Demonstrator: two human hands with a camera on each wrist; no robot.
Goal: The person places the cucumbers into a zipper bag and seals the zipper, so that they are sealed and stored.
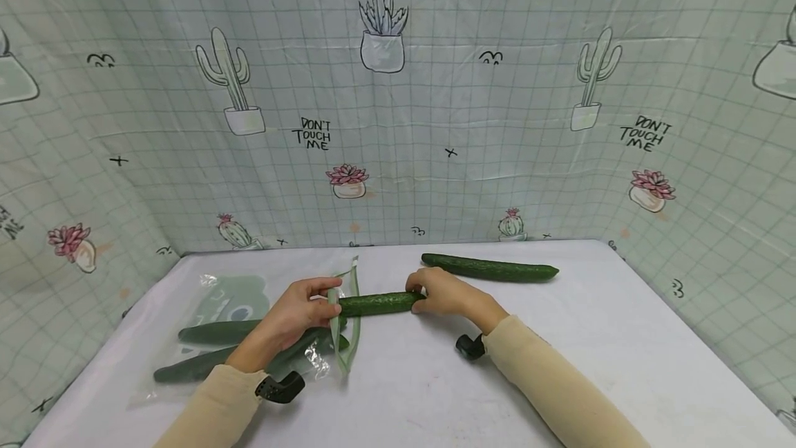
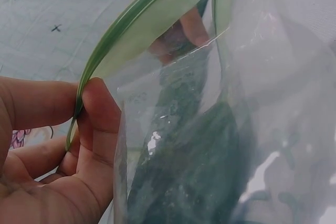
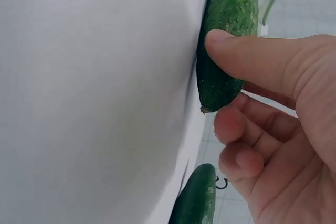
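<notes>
My left hand point(image 1: 297, 311) pinches the green-edged rim of a clear zip bag point(image 1: 352, 351) between thumb and fingers, and the bag's mouth gapes toward the right. In the left wrist view the rim point(image 2: 100, 51) passes between thumb and finger. My right hand point(image 1: 443, 290) grips the right end of a cucumber point(image 1: 379, 304), whose left end is in the bag's mouth. The right wrist view shows the thumb lying along that cucumber point(image 3: 231, 9) near its tip. Two more cucumbers lie inside the bag, the upper one point(image 1: 218, 332) and the lower one point(image 1: 193, 367), partly behind my left forearm.
Another cucumber point(image 1: 491, 268) lies on the white table point(image 1: 560, 337) at the back right, beyond my right hand. A grid-patterned cloth point(image 1: 410, 109) with printed cacti hangs behind and along both sides of the table. Black wrist cameras sit at both sleeves.
</notes>
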